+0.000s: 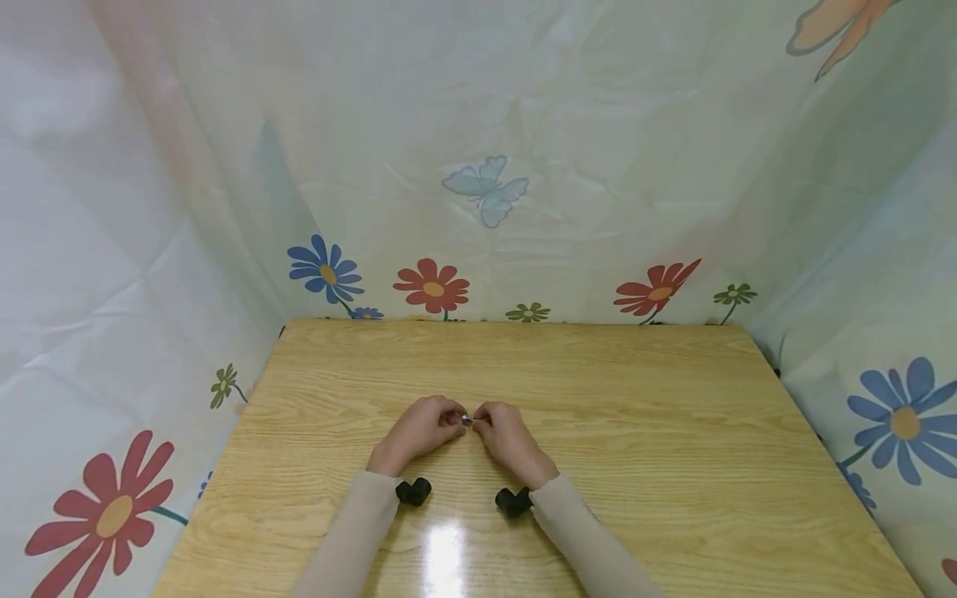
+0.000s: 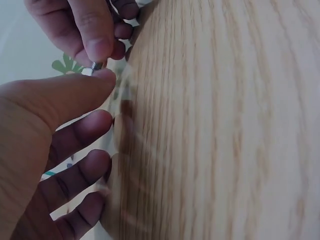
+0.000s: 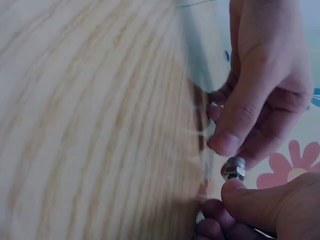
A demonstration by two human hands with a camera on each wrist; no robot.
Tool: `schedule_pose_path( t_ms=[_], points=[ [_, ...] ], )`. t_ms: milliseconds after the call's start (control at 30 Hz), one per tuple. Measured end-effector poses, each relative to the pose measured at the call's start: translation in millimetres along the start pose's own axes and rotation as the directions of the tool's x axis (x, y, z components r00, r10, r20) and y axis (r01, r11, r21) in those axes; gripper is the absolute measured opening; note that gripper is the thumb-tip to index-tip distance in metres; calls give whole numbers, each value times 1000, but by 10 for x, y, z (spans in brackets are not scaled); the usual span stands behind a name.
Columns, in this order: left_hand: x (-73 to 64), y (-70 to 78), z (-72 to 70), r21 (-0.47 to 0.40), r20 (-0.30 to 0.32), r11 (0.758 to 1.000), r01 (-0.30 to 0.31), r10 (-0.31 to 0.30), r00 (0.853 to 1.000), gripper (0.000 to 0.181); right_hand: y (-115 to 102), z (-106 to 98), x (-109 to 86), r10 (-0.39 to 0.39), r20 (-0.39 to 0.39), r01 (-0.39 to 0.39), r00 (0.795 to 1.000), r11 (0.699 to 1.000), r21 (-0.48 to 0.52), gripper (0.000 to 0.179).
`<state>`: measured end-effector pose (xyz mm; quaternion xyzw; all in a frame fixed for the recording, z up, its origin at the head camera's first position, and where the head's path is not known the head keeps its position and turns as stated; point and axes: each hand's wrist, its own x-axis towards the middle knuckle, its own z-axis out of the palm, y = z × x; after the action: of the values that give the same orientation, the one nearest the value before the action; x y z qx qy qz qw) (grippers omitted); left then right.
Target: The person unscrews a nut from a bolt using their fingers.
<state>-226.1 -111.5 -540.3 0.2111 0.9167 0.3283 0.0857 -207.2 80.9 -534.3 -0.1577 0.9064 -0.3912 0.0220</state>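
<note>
A small silvery screw [image 3: 236, 162] with a ridged round head carries a hex nut [image 3: 234, 172] close beneath that head. My left hand [image 1: 422, 428] pinches the head end between thumb and fingertips. From the other side, my right hand [image 1: 512, 440] grips the shank end by thumb and forefinger. Between the two thumbs, the left wrist view shows only a short ridged bit of the screw [image 2: 96, 65]; fingers hide the remainder. Both hands are held just above the wooden table [image 1: 635, 415], fingertips nearly meeting.
Black wrist-worn pieces [image 1: 414, 492] sit at both sleeve cuffs. A flowered curtain [image 1: 568, 224] surrounds the table at the back and sides. Bright glare [image 1: 444, 556] lies on the tabletop near the front.
</note>
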Motion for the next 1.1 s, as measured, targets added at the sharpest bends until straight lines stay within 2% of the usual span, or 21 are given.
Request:
schedule_pose_path(
  t_ms=[200, 333, 667, 800, 933, 1100],
  points=[
    [-46, 50, -14, -58, -2, 998, 3, -4, 1000, 31, 35, -97, -57, -10, 14, 10, 1000, 1000, 3, 7],
    [-60, 91, -5, -94, -13, 995, -20, 19, 1000, 36, 48, -190, -82, -4, 26, 4, 1000, 1000, 9, 7],
    [-2, 191, 77, -198, -136, 977, -73, 46, 990, 24, 63, -348, -61, -18, -26, 20, 1000, 998, 65, 8],
    [18, 214, 106, -236, -162, 967, -99, 61, 985, 22, 70, -381, -65, -1, -38, 3, 999, 997, 75, 9],
    [17, 235, 136, -267, -195, 958, -100, 48, 980, 24, 83, -396, -80, 22, -51, -18, 998, 996, 86, 10],
    [54, 275, 155, -270, -231, 958, -93, 30, 972, 23, 106, -404, -73, 17, -97, -8, 995, 995, 97, 9]
  ],
)
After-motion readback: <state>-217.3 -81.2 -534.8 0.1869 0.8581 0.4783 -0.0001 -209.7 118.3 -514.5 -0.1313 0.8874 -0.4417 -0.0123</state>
